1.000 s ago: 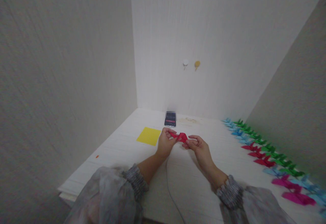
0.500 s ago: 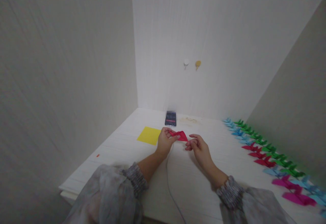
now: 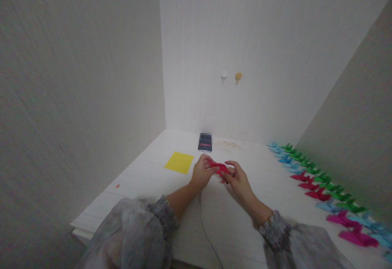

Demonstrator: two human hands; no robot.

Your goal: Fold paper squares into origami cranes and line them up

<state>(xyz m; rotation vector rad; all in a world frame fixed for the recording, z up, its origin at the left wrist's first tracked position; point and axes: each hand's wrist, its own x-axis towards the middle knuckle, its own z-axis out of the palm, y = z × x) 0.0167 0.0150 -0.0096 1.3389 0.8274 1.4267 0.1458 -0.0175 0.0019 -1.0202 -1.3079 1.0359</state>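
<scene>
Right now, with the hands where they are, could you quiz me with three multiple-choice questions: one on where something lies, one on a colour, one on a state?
1. Where does the yellow sheet lie on the white table?
A. To the left of the hands
B. Among the paper figures on the right
C. Under the phone

2. What colour is the folded paper between the hands?
A. Green
B. Red
C. Blue

3. How is that paper held?
A. Lying flat, untouched
B. By one hand only
C. By the left hand and right hand together, off the table

Answers: 1 A, it lies flat beyond the left hand. 2 B, red shows between the fingertips. 3 C, both hands pinch its ends.
</scene>
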